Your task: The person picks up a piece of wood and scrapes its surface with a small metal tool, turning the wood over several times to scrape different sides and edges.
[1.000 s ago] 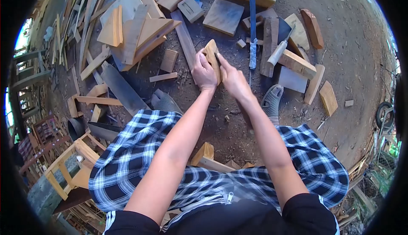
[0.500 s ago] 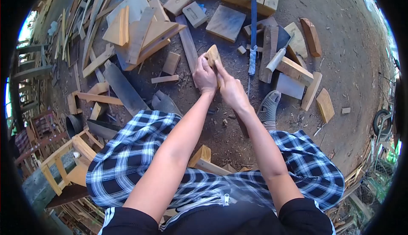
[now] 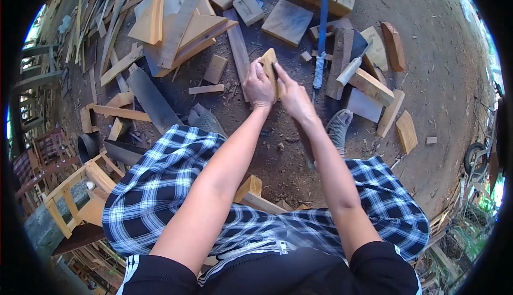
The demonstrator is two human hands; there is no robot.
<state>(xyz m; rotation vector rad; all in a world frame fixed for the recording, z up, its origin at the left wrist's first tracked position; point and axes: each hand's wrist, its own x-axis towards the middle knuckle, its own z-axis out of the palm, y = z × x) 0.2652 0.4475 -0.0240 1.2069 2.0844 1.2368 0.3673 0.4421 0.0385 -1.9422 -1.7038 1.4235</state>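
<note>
Your hands are close together in front of you, above the dirt ground (image 3: 433, 97), between your feet in grey mesh shoes (image 3: 337, 129). Your left hand (image 3: 259, 88) is clamped on a pale yellow, pointed piece of wood (image 3: 269, 59), whose tip sticks out beyond your fingers. Your right hand (image 3: 295, 100) is at the right side of the same piece, index finger extended by a narrow dark object (image 3: 274, 69); you cannot tell how firmly its curled fingers grip.

Beyond your hands lies a square, grey-stained wooden board (image 3: 287, 21). To its right is a long blue tool (image 3: 323, 22) with a wrapped, pale blue handle. Further right, a dark-bladed tool with a pale handle (image 3: 350, 71) lies among wooden blocks. To the left, a long grey-brown plank (image 3: 238, 52) runs near your left hand, with a small brown rectangular block (image 3: 215, 69) beside it.
</note>
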